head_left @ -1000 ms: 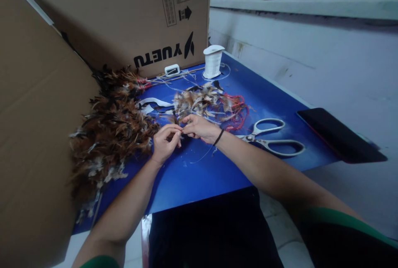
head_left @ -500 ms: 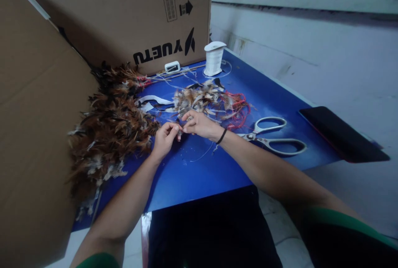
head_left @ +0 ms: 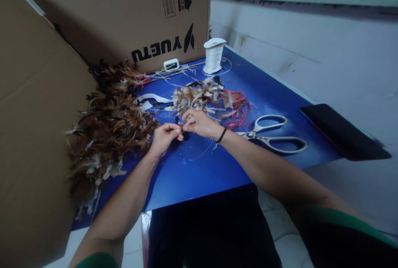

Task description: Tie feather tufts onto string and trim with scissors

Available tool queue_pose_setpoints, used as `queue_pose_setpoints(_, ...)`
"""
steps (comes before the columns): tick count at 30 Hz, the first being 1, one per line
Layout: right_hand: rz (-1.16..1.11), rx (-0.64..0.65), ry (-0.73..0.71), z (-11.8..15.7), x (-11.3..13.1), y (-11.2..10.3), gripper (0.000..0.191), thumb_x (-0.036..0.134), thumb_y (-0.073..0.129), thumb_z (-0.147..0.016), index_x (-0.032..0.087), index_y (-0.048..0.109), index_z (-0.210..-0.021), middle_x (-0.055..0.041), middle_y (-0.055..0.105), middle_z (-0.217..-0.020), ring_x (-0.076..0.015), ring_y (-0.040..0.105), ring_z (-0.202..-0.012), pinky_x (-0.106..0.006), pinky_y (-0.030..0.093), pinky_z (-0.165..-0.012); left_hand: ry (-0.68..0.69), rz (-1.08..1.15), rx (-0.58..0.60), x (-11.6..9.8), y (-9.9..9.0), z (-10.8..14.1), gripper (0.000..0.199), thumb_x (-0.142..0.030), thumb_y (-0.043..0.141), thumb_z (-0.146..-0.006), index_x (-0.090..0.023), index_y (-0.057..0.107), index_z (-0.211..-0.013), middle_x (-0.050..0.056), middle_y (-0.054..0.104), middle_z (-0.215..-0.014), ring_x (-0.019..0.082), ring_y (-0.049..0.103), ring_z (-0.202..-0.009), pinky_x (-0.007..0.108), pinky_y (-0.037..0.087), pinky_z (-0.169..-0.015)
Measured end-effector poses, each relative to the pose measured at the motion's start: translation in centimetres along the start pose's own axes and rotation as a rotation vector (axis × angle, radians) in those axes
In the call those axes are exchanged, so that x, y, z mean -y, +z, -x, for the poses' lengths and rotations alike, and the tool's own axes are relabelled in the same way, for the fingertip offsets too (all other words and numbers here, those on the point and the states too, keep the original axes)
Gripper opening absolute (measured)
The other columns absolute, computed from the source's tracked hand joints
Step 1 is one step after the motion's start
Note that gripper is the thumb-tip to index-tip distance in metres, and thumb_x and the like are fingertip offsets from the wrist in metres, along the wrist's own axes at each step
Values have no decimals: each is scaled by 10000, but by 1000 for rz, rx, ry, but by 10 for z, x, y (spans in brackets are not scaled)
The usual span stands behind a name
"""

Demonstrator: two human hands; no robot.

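Observation:
My left hand (head_left: 164, 137) is closed in a pinch between thumb and forefinger over the blue table. Right against it, my right hand (head_left: 199, 123), with a dark band at the wrist, also pinches. A small dark feather (head_left: 177, 120) pokes up where the fingertips meet; most of it is hidden. Just beyond the hands lies a loose pile of brown and white feathers (head_left: 199, 95) with tangled red string (head_left: 241, 104). Scissors (head_left: 267, 135) with pale handles rest partly open by my right forearm. A thin clear strand (head_left: 202, 155) curls on the table below my hands.
Bundled brown feathers (head_left: 115, 123) fill the left side, against a cardboard box (head_left: 108, 15). A white spool (head_left: 214, 56), a small white case (head_left: 171, 65) and thin sticks (head_left: 186, 68) stand or lie at the back. A black phone (head_left: 343, 131) overhangs the blue table's (head_left: 186, 185) right edge.
The view has shifted very slightly. My hands stay together, with small finger movements at the pinch; a dark feather tip now shows above the left fingertips.

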State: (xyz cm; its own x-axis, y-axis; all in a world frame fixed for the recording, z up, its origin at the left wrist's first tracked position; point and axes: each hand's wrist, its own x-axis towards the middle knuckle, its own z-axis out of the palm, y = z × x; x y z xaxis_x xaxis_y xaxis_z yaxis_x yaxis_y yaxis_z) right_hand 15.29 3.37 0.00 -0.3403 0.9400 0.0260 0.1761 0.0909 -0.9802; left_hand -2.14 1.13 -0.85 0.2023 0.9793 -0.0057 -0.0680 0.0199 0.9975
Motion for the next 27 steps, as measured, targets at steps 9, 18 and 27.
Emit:
queue_pose_setpoints(9, 176, 9, -133, 6, 13, -6, 213, 88, 617, -703, 193, 523, -863, 7, 672, -708, -125, 627, -665, -246, 444, -653, -15, -40, -1, -3, 3, 2, 317, -342, 812, -599, -111, 646, -739, 7, 648, -573, 103, 590, -472, 246, 508, -532)
queue_pose_setpoints(18, 505, 47, -312, 17, 31, -8, 200, 85, 518, -786, 207, 560, -938, 12, 655, -798, -116, 568, -715, -226, 345, -651, -70, -84, 45, -2, 5, 3, 366, -366, 820, -584, -109, 619, -749, -1, 631, -555, 112, 592, -463, 249, 511, -508)
queue_pose_setpoints(27, 674, 73, -442, 19, 32, -5, 205, 76, 466, -785, 207, 590, -883, -19, 634, -830, -141, 524, -767, -244, 331, -678, -71, -142, 83, -2, 6, 3, 367, -410, 802, -611, -118, 597, -699, -2, 611, -520, 107, 563, -424, 238, 480, -463)
